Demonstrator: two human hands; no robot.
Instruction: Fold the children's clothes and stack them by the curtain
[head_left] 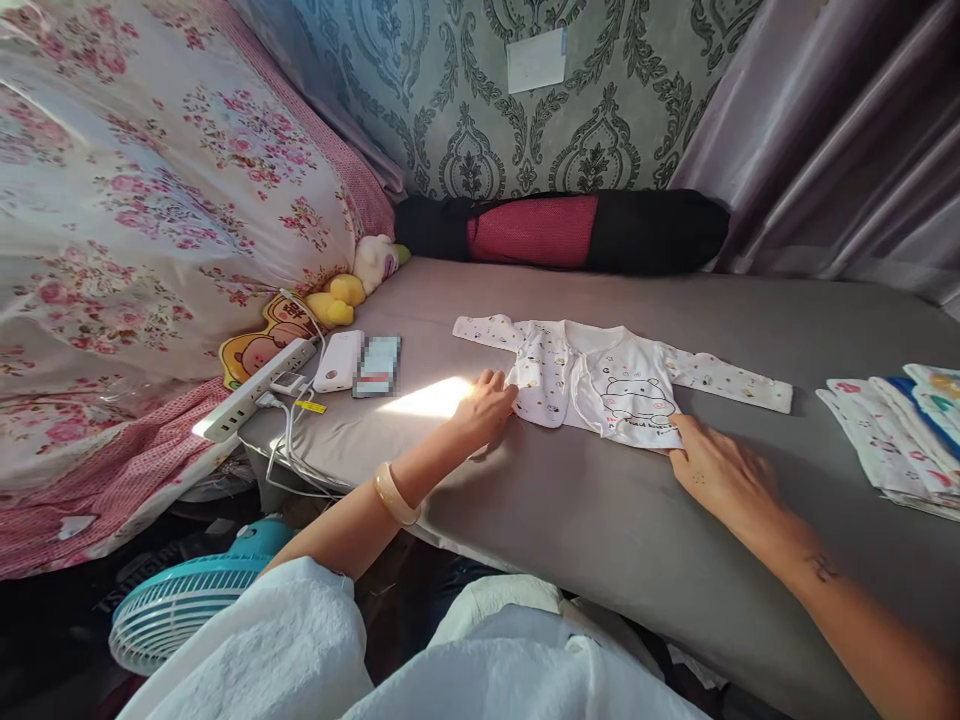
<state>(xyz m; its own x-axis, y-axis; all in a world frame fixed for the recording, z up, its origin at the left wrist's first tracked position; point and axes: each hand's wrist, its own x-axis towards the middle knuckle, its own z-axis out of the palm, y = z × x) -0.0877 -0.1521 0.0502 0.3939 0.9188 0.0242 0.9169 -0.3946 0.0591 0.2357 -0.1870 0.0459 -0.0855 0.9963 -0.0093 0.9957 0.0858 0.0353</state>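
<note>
A small white baby shirt (634,395) lies spread flat on the grey bed sheet, both sleeves stretched out sideways. It has a cartoon animal on one front panel and little coloured prints on the other panel and sleeves. At its lower left edge, my left hand (487,405) pinches the fabric with the fingers drawn together. My right hand (724,465) grips the lower right corner, thumb on top near the printed lettering; the other fingers are partly hidden. A bangle (395,494) circles my left wrist.
Folded baby clothes (892,430) are stacked at the right. To the left lie a power strip (255,390) with cables, a white power bank (339,361), a phone (377,366) and plush toys (336,300). A black-and-red long bag (532,232) lies along the wall; a fan (187,600) stands below.
</note>
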